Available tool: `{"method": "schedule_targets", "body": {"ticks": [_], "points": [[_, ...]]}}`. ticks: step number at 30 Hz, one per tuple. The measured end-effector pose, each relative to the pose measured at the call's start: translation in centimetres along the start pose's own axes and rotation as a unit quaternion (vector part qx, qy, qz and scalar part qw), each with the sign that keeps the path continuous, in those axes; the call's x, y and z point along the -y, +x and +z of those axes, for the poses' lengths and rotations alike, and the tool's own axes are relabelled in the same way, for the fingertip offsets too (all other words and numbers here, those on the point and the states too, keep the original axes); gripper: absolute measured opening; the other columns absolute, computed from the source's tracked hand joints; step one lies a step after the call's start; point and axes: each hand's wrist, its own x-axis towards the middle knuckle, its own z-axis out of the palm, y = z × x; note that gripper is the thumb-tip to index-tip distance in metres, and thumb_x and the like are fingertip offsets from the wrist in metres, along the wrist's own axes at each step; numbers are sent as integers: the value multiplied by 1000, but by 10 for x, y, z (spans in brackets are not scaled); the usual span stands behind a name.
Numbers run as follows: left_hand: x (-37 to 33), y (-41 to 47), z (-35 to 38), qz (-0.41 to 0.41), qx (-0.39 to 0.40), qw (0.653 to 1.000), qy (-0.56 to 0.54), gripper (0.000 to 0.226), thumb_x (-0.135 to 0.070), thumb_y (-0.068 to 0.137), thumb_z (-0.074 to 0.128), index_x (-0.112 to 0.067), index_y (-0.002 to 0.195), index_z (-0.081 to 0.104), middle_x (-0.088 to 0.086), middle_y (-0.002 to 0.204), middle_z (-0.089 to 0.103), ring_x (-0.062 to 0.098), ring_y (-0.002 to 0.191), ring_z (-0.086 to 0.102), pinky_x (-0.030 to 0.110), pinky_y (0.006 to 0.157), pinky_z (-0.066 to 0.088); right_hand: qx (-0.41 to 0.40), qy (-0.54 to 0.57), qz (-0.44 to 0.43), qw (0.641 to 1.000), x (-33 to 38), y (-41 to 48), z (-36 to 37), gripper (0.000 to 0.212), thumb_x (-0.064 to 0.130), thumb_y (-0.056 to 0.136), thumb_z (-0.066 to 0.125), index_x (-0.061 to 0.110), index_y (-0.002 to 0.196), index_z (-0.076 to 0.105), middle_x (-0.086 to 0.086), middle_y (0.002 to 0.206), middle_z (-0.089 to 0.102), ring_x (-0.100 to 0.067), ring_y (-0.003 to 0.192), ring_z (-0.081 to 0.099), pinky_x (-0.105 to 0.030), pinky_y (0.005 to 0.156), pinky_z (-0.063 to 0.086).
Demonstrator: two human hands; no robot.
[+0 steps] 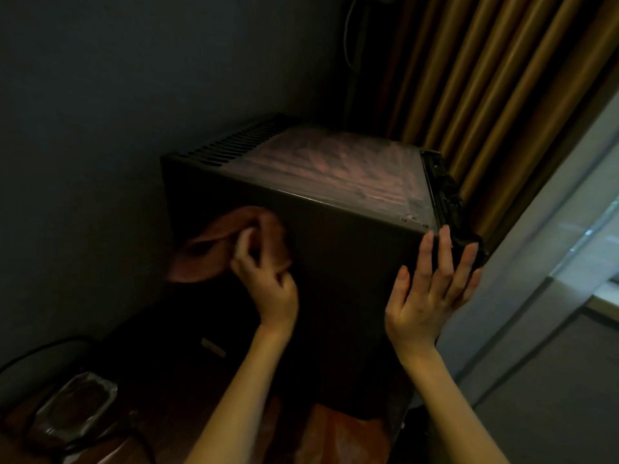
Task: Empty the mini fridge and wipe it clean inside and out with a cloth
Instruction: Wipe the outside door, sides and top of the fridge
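Observation:
A dark mini fridge [338,262] stands in a dim corner, seen from above, with vent slots along the back of its top. My left hand [268,283] grips a brownish cloth [214,249] and holds it against the fridge's left side wall. Flat against the fridge's near right corner lies my right hand [432,283], fingers straight and spread, fingertips near the top edge beside the door hinge. The inside of the fridge is hidden.
A dark wall runs behind and left of the fridge. Gold-brown curtains [485,78] hang at the back right, a pale window frame [569,229] to the right. Low left lie a black cable [43,349] and a plastic-wrapped item [77,406]; something orange [338,437] sits below the fridge.

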Motion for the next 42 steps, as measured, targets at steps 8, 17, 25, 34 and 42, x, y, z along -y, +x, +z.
{"method": "schedule_targets", "body": {"ticks": [8, 17, 25, 34, 42], "points": [[-76, -38, 40, 264, 215, 939, -46, 64, -22, 86, 61, -17, 143, 31, 5, 119, 38, 20, 110, 47, 23, 111, 25, -86, 119, 25, 989, -44, 2, -24, 47, 4, 95, 42, 6, 142, 38, -19, 134, 33, -24, 134, 33, -39, 112, 29], [-58, -40, 51, 314, 263, 909, 80, 46, -42, 98, 40, -28, 142, 43, 10, 123, 58, 27, 112, 53, 42, 98, 44, -52, 134, 36, 989, -44, -11, -25, 41, 4, 93, 44, 3, 134, 44, -17, 130, 36, -25, 126, 38, -35, 109, 30], [25, 6, 21, -155, -46, 987, 17, 96, -35, 73, 52, -31, 152, -3, 27, 156, 16, 37, 146, 13, 60, 117, 5, -38, 168, 25, 985, -39, -14, -4, 63, 13, 99, 42, 24, 154, 15, 1, 155, 11, -20, 145, 17, -45, 115, 23], [110, -49, -7, -622, -235, 738, -109, 83, -48, 93, 53, -7, 152, 11, 13, 152, 31, 27, 138, 35, 21, 103, 32, -7, 104, 34, 994, -28, -23, -1, 67, 22, 102, 39, 22, 155, -2, 6, 161, -11, -19, 149, 1, -44, 120, 10], [20, -145, 46, -773, -145, 596, -162, 43, -41, 100, 26, -17, 68, 43, 13, 60, 53, 27, 55, 54, 42, 62, 45, 16, 125, 49, 991, -26, -23, -6, 69, 22, 101, 40, 26, 154, -4, 10, 160, -14, -14, 149, 1, -42, 119, 12]]}}
